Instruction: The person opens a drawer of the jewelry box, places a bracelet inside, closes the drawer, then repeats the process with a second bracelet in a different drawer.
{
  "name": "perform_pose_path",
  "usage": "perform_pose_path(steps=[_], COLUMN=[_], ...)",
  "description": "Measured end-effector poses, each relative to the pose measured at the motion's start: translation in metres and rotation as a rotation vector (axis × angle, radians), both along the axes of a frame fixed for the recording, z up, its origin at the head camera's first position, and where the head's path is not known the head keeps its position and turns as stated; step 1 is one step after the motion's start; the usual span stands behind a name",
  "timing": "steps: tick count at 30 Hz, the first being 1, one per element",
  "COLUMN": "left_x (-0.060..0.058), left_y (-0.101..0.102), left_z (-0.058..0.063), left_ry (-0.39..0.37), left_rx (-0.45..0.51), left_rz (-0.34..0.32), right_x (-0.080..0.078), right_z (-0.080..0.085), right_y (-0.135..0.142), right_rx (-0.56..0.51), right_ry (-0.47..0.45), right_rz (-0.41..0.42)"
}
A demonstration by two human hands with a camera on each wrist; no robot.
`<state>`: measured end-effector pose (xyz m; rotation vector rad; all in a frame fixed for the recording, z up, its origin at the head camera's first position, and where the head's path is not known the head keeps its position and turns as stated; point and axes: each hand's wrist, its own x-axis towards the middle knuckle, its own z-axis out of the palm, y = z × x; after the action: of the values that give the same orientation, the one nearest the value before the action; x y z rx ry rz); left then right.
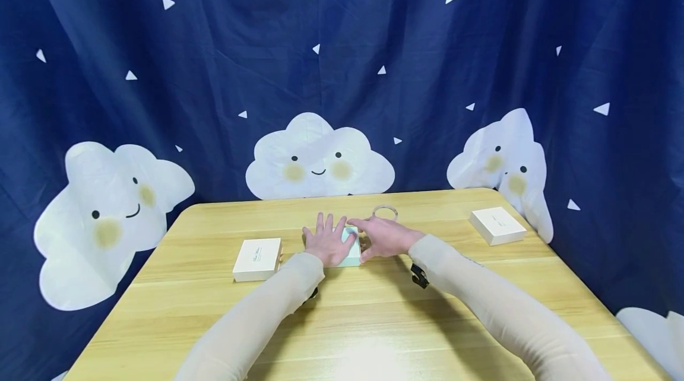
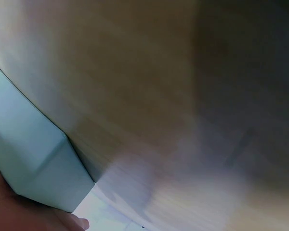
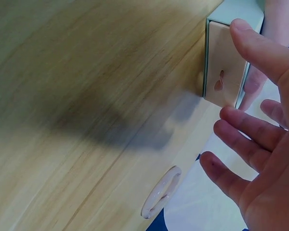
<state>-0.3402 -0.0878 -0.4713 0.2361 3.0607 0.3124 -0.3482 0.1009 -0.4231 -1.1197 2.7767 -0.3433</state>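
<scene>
"What lies furthest left?"

"A white box (image 1: 257,259), at nine o'clock from the teal box (image 1: 351,260)."

"And your left hand (image 1: 327,245)?"

"It rests over the teal box, fingers straight and splayed, wrapped round nothing. I take it to be steadying."

"Where's the teal box itself?"

"On the table (image 1: 342,316), partly under that hand, one end facing three o'clock. There I see a pinkish drawer (image 3: 222,55) front with a small slot (image 3: 219,84)."

"Your right hand (image 1: 386,236)?"

"At that end, thumb and fingers well parted, nothing held. My thumb looks close to the drawer's edge; I cannot tell whether it touches."

"Which step is this?"

"Working the drawer, I'd judge, though whether opening or closing I can't say. Opening would call for a pinch at the front and a straight pull toward three o'clock; closing, an even push toward nine. Either way, my left hand should hold firm."

"Anything further right?"

"A pale bangle (image 3: 154,195) just beyond my right hand, between one and two o'clock from the teal box, and a second white box (image 1: 498,225) well apart at three."
</scene>
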Motion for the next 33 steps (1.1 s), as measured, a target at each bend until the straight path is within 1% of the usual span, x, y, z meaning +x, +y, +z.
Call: perform_pose_path(steps=[10,17,23,29,33], left_x=[-0.0002,-0.0015,0.0001,0.0006,0.0004], left_y=[-0.0003,-0.0009,0.0006,0.0017,-0.0007], left_z=[-0.0007,-0.0015,0.0002,0.0013,0.001], left_ry=[-0.002,-0.002,0.008,-0.001,0.0], left_rx=[0.007,0.0,-0.015,-0.028,-0.021], left_rz=[-0.003,-0.006,-0.009,-0.012,-0.007], right_x=[-0.0011,0.0004,0.0062,0.0069,0.0058], right_z=[-0.0042,-0.0079,-0.0031,-0.0015,-0.0022], right_y=[0.002,0.0027,0.0026,0.0028,0.0014], right_rx=[-0.031,-0.026,-0.025,0.014,0.023], right_ry=[-0.009,0.009,0.027,0.056,0.061], right_rz=[0.015,-0.001,0.011,-0.026,-0.034])
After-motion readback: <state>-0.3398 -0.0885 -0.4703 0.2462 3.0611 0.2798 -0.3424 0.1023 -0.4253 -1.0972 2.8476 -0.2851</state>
